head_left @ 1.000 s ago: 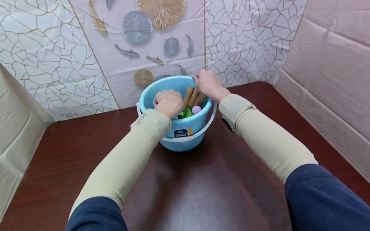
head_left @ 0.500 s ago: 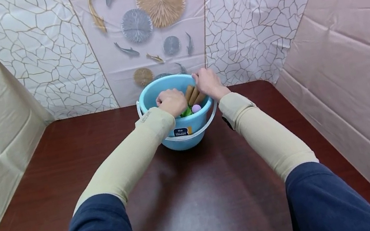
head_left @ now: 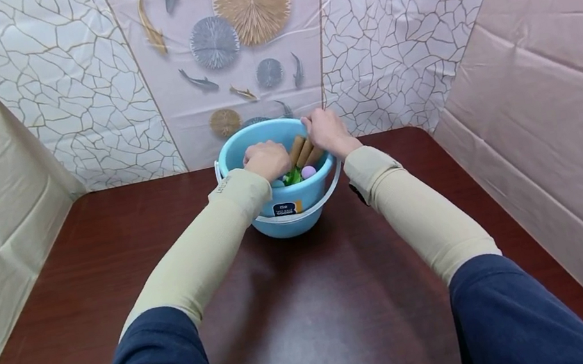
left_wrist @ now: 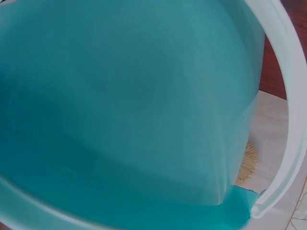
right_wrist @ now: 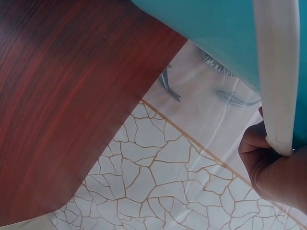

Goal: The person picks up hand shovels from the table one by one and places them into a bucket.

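A light blue bucket (head_left: 307,192) stands on the table in the head view. My left hand (head_left: 267,159) reaches inside it, knuckles up; its fingertips are hidden, and the left wrist view shows the bucket's wall (left_wrist: 134,96) but no hand. At the back right my right hand (head_left: 326,129) grips the rim beside the handle's end; in the right wrist view that hand (right_wrist: 278,167) has its fingers curled there. Brown cylinders (head_left: 297,149), a bright green thing (head_left: 292,176) and a lilac ball (head_left: 308,172) lie in the bucket, right of my left hand.
The bucket's white handle (head_left: 329,196) hangs down in front. Under it is a dark red-brown table (head_left: 302,310). A patterned cloth (head_left: 92,80) hangs close behind the bucket, and plain pale cloths (head_left: 563,95) flank the table.
My left hand shifted slightly right inside the bucket, then back a little left. My right hand stays on the rim.
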A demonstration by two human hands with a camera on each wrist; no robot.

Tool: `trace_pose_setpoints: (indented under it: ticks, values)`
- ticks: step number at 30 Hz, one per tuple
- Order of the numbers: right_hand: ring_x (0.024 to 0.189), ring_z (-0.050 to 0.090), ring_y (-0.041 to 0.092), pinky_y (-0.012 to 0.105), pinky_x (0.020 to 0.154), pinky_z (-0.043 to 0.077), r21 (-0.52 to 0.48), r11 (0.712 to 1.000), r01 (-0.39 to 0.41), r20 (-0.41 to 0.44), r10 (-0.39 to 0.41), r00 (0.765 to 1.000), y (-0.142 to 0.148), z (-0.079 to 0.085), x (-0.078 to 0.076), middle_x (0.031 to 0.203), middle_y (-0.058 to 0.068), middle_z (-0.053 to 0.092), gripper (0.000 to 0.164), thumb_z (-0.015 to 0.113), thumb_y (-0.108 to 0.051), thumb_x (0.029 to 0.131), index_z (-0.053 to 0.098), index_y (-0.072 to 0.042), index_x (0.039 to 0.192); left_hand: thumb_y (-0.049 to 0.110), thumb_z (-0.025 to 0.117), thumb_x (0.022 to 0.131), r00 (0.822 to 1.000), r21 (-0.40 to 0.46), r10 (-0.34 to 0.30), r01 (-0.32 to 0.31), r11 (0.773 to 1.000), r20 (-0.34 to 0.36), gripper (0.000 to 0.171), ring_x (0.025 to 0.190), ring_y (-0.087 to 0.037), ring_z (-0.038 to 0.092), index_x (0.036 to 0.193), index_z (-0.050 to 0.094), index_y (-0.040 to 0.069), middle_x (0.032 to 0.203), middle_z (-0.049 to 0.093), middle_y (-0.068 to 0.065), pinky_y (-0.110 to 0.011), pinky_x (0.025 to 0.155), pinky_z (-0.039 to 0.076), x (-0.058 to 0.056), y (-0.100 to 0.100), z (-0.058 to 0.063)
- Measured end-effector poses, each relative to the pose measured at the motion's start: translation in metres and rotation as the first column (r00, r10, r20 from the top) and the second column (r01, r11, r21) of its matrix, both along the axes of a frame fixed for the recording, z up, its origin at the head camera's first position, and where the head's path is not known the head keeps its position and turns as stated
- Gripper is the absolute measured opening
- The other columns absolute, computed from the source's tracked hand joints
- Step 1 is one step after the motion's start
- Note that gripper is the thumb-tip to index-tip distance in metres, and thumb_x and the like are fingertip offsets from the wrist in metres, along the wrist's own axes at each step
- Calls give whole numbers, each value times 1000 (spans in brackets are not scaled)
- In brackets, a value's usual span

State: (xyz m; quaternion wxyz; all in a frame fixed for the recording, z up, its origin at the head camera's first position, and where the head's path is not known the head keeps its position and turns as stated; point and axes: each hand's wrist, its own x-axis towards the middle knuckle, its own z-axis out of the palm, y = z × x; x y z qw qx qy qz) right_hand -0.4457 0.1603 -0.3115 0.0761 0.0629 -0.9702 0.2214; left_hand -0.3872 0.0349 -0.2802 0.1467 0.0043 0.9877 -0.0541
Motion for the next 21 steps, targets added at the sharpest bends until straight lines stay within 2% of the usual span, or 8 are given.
trace_pose_setpoints:
  ticks: [7, 12, 16, 21]
  values:
    - [67, 50, 20, 32, 62, 41, -29, 999, -22, -6, 22, 1000, 1, -1, -3, 69, 4, 46, 44, 31, -36, 104, 50, -12, 72, 26, 40, 100, 1000, 5, -30, 30, 1000, 2, 28, 86, -22, 52, 114, 55, 8, 103, 53, -10, -39, 66, 47, 1, -6, 4]
    - [63, 49, 20, 31, 60, 40, -27, 999, -34, -24, 34, 999, 5, -1, -1, 64, 3, 43, 45, 32, -36, 104, 47, -13, 69, 21, 48, 96, 997, 18, -70, 70, 997, -25, 16, 81, -19, 55, 106, 59, 13, 98, 56, -6, -36, 62, 46, 1, -10, 6]
    - [62, 47, 21, 32, 59, 38, -24, 1000, -20, -61, 19, 998, 11, 1, 0, 64, 3, 40, 45, 31, -36, 104, 44, -13, 68, 20, 48, 95, 987, 54, -115, 122, 991, -111, 16, 82, -18, 58, 107, 58, 14, 99, 59, -5, -35, 64, 48, 0, -13, 9]
    - [66, 49, 23, 33, 59, 37, 27, 1000, 8, -98, -5, 995, 15, 6, 2, 66, 4, 43, 46, 28, -40, 104, 46, -14, 70, 18, 46, 94, 947, 88, -157, 189, 978, -281, 26, 104, -27, 62, 115, 61, 11, 115, 62, -10, -46, 84, 52, -4, -24, 13]
